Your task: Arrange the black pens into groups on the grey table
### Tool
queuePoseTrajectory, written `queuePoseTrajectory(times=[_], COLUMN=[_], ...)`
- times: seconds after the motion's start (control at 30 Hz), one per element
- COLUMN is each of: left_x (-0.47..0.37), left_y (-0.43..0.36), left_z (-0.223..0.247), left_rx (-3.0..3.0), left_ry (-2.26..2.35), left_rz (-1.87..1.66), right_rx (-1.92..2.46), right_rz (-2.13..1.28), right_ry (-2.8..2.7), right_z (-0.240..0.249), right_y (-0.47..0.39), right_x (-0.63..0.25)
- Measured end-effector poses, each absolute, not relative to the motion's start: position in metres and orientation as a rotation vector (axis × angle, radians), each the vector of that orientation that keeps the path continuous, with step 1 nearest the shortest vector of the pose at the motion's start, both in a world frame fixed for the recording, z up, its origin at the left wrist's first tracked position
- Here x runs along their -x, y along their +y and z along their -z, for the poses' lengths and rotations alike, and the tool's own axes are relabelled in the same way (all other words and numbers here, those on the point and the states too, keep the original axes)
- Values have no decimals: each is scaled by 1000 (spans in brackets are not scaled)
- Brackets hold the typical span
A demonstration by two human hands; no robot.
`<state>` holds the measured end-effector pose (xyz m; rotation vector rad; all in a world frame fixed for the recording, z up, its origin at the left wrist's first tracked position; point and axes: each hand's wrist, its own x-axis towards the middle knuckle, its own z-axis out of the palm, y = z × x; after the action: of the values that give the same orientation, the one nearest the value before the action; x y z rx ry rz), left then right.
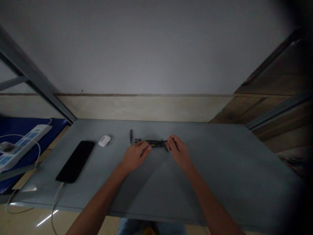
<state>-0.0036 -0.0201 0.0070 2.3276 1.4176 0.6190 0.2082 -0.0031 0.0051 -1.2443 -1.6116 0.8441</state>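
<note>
A small group of dark pens (139, 140) lies on the grey table between my hands, partly hidden by them. My left hand (135, 156) is closed on a slim dark pen (143, 150) with a yellowish tip pointing right. My right hand (178, 149) pinches a thin dark stick-like piece (165, 141) over the right end of the group; whether it is a pen or a part of one is too small to tell. Beyond my left hand, a single dark pen (131, 135) lies apart, pointing away from me.
To the left on the grey table (220, 173) lie a white earphone case (105, 141) and a black phone (75, 161) with a white cable (54, 204). A white power strip (26, 143) sits on a blue surface further left. A wall (146, 107) and metal posts bound the table.
</note>
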Motion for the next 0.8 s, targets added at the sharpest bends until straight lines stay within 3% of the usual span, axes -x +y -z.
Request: queuePoseTrajectory(times=[0.33,0.63,0.8], left_x=[1,-2,0], left_y=[-24,-25,-23], left_z=[-10,-6,-7], left_rx=[-2491,-2456,-2403], left_ry=[1461,1413,1505], left_rz=[-410,-429,-443], right_rx=[1268,1197,1375], right_rz=[-823,-898,-730], right_ry=[-1750,-1885,-1733], right_z=[-9,-6,6], right_y=[-11,-14,5], right_x=[-204,-195,-217])
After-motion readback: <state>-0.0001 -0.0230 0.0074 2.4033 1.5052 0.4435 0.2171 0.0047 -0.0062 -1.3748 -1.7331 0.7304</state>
